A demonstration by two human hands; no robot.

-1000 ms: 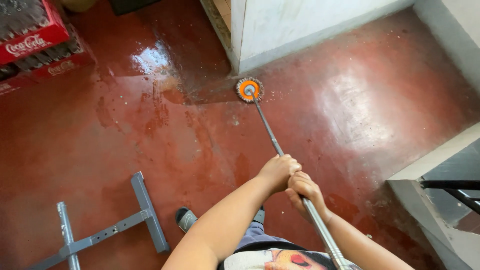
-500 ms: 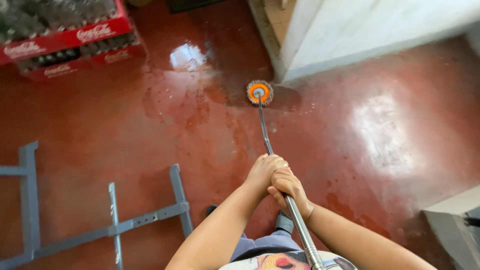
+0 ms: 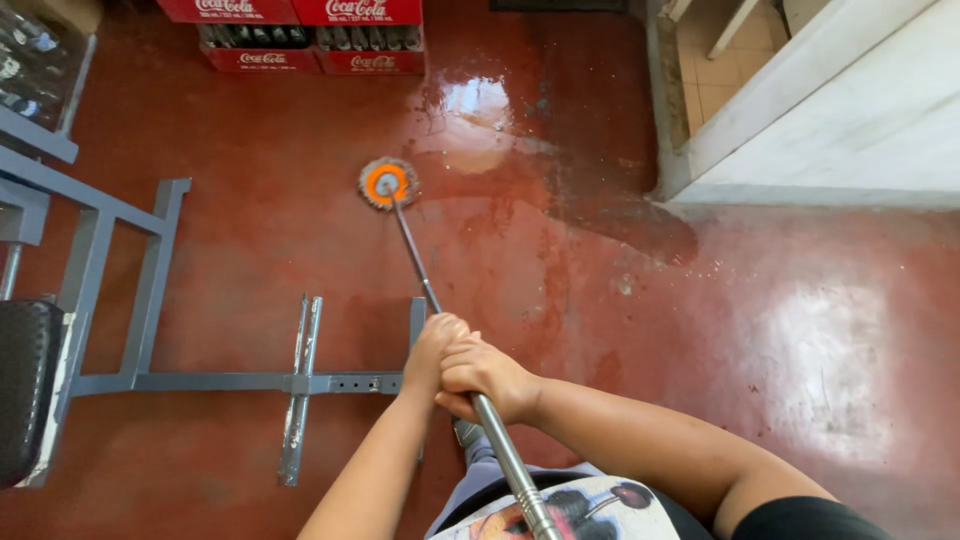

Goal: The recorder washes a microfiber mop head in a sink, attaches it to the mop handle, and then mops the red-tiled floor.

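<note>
A mop with a long metal handle (image 3: 415,262) reaches out in front of me across a wet red floor (image 3: 620,330). Its round grey head with an orange hub (image 3: 387,184) rests on the floor. My left hand (image 3: 432,350) grips the handle, and my right hand (image 3: 482,377) is wrapped around it just behind, touching the left. The handle's near end passes beside my body at the bottom of the view.
A grey metal bench frame (image 3: 150,330) with a black pad (image 3: 25,390) lies on the left. Red crates of bottles (image 3: 310,35) stand along the far wall. A white wall base (image 3: 800,150) and doorway step are at upper right. Wet shine covers the floor ahead.
The mop head has swept left, away from the white wall corner and toward the red crates. My view turned left, bringing more of the grey frame into sight.
</note>
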